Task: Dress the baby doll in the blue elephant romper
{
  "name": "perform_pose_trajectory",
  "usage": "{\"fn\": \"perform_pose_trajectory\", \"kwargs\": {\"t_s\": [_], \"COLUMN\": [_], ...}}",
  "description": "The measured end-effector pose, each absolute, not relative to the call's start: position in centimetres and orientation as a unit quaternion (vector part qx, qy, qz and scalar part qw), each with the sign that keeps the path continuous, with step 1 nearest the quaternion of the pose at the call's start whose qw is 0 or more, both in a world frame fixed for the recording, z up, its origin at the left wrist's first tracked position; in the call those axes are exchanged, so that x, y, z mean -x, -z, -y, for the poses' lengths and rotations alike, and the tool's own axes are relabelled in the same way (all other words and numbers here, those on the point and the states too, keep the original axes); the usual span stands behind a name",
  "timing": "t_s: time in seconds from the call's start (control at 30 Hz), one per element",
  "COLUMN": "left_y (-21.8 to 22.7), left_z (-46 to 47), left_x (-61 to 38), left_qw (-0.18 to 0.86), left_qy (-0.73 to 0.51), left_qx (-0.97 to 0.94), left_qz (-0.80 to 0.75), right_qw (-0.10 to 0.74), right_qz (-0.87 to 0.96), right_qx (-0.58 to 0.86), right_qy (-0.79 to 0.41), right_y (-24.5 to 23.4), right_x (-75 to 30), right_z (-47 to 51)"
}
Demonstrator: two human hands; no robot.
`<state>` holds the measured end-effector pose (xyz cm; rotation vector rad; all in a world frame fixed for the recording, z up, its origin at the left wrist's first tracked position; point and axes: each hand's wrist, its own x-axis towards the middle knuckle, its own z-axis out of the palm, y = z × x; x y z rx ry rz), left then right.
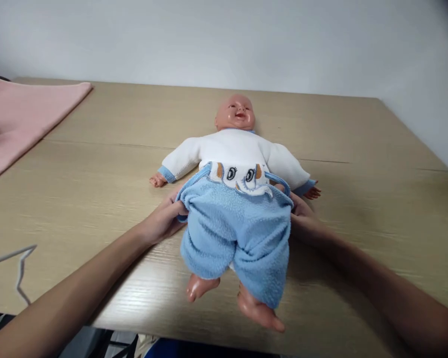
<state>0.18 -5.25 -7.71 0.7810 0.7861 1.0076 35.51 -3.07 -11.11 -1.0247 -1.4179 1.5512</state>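
A baby doll (236,112) lies on its back on the table, head away from me and bare feet towards me. It wears a white long-sleeved top (231,144) with blue cuffs. Fuzzy blue overalls (235,214) cover its legs and hips, with an embroidered animal face on the folded bib and blue straps looping at both sides. My left hand (166,216) is closed on the overalls' waist at the left, near a strap. On the other side my right hand (302,216) grips the waist too, its fingertips partly hidden behind the cloth.
A pink cloth (30,117) lies over the table's far left. At the left front is a thin white bent rod (20,263), perhaps part of a hanger. The wooden table (108,164) meets a pale wall behind. Dark objects show below its front edge.
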Motion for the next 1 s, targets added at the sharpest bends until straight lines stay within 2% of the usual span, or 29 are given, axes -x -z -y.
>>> {"fn": "perform_pose_trajectory", "kwargs": {"t_s": [0.17,0.33,0.47,0.57,0.63,1.0], "left_y": [7.8,8.1,8.4,8.5,8.5,9.4], "left_z": [4.9,4.7,4.4,3.9,3.7,0.4], "left_x": [-0.4,0.8,1.6,1.5,1.2,-0.5], "left_qw": [0.743,0.741,0.61,0.46,0.411,0.59], "left_qy": [-0.432,-0.414,-0.378,-0.442,-0.49,-0.515], "left_qx": [-0.337,-0.407,-0.595,-0.669,-0.669,-0.472], "left_qz": [-0.385,-0.337,-0.362,-0.382,-0.379,-0.405], "right_qw": [0.392,0.429,0.441,0.461,0.478,0.433], "right_qz": [0.504,0.497,0.537,0.577,0.587,0.557], "right_qx": [0.411,0.454,0.466,0.457,0.451,0.431], "right_qy": [-0.65,-0.602,-0.548,-0.496,-0.473,-0.562], "right_y": [10.7,10.0,9.6,9.3,9.2,10.7], "right_x": [-34.7,-33.9,-33.8,-33.8,-33.8,-33.7], "right_z": [3.6,4.0,3.4,3.0,2.9,1.9]}}
